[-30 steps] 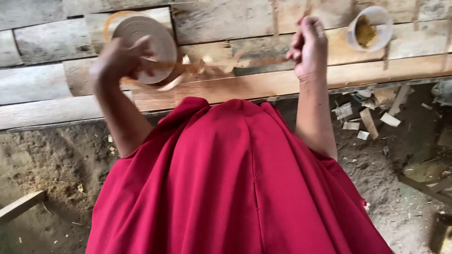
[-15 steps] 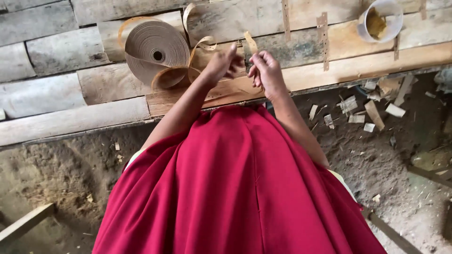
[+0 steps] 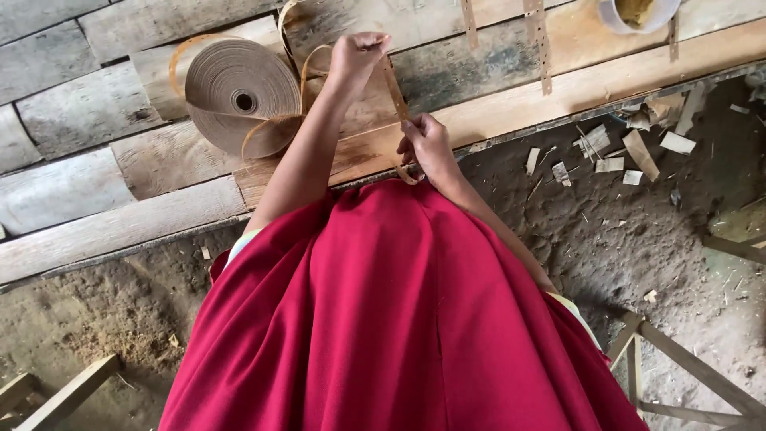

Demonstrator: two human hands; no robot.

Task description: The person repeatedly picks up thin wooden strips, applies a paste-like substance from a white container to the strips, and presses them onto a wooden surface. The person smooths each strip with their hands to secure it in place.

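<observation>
Hands have separated — both hands' fingers (image 3: pixel 375 49) pinch one strip (image 3: pixel 395 100); one roll (image 3: pixel 239 96).

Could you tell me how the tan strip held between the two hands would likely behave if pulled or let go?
The strip looks thin and floppy: it runs taut between the left hand and right hand, yet loops loosely near the roll. It is probably light. Released, it would likely sag or curl.

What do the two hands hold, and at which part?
A thin brown strip from the roll: the left hand pinches its upper part, the right hand grips it lower down.
</observation>
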